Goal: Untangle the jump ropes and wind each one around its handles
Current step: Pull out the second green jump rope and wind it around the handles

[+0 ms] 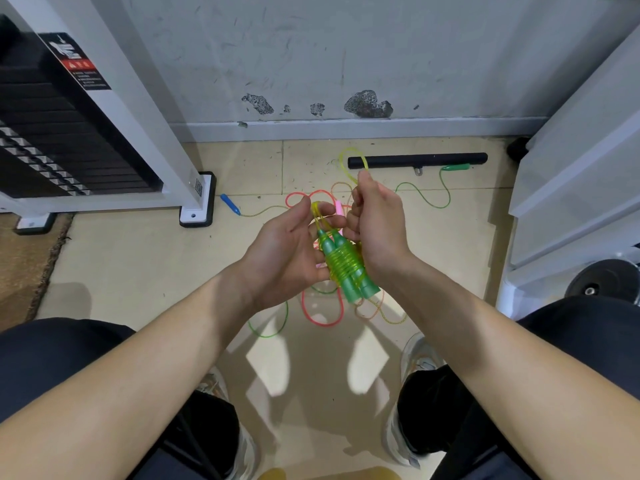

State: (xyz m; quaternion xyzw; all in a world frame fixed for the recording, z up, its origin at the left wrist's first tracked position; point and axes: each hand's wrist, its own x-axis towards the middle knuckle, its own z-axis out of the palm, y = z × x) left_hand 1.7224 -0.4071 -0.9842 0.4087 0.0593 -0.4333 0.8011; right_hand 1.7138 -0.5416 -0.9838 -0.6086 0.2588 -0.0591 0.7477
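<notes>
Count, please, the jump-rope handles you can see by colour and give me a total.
Green handles: 3 (wound pair held in the left hand, wrapped in the yellow rope the right hand pinches; loose handle on the floor by the black bar)
Blue handle: 1
Pink handle: 1
Total: 5

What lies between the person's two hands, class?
The head view shows two green handles, wound with yellow rope, between the left hand, which holds them, and the right hand, which pinches the rope's loop.
</notes>
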